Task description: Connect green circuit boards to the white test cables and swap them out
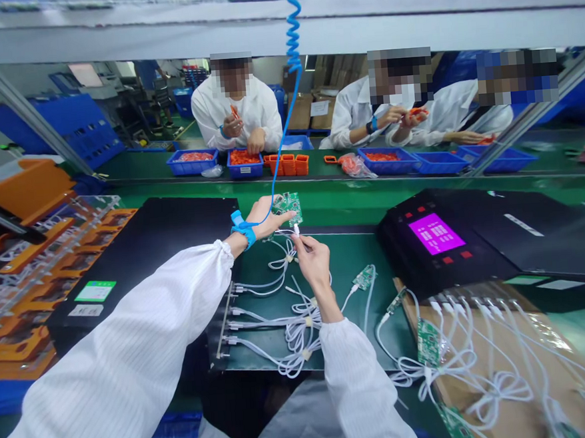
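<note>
Head view: stretched forward, left fingers [285, 216] clamp circuit board [294, 203], right fingers [301, 246] pinch plug [296, 229].

From my remote seat I see the left arm [131, 344] reaching in long and slanting from the lower left, its white sleeve [187, 286] gathered just short of the left wrist [234, 245]; beyond it the left hand [267, 222] lies with its back upward, thumb [286, 217] stretched out to the right, in a closed hold; the other left fingers are partly hidden, so I cannot read their full curl. My right arm [361, 381] rises from below, leaning left, sleeve ending short of the bare right wrist [330, 306]; the right hand [315, 261] points upward, thumb and index pinched together, their tips just below the left thumb.
</note>
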